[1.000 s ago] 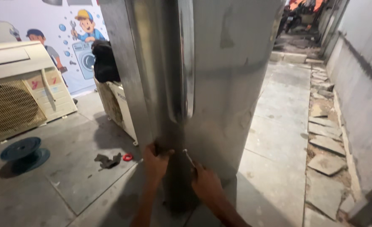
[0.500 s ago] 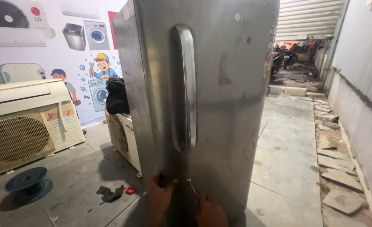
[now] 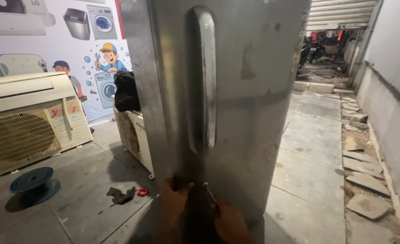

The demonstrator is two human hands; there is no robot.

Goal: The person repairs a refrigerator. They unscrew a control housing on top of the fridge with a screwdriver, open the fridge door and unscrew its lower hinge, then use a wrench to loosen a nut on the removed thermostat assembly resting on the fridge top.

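A tall silver refrigerator [image 3: 249, 90] with a long vertical door handle [image 3: 204, 77] stands right in front of me. My left hand [image 3: 173, 201] presses its fingers against the lower left edge of the door. My right hand [image 3: 229, 221] holds a thin metal tool [image 3: 209, 192] that looks like a screwdriver, its tip against the door close to my left fingers. The lower part of both hands runs out of the frame.
A beige air-conditioner outdoor unit [image 3: 26, 122] stands at the left, a second white unit [image 3: 134, 135] with a black bag [image 3: 127, 90] on top behind the fridge. A blue cable spool [image 3: 30, 180], a dark rag [image 3: 121, 195] and a red ring [image 3: 142, 192] lie on the floor. Broken slabs [image 3: 362, 180] line the right wall.
The view has tilted upward, so more of the fridge door and handle shows and my hands sit lower in frame. Both hands stay at the same spot on the door.
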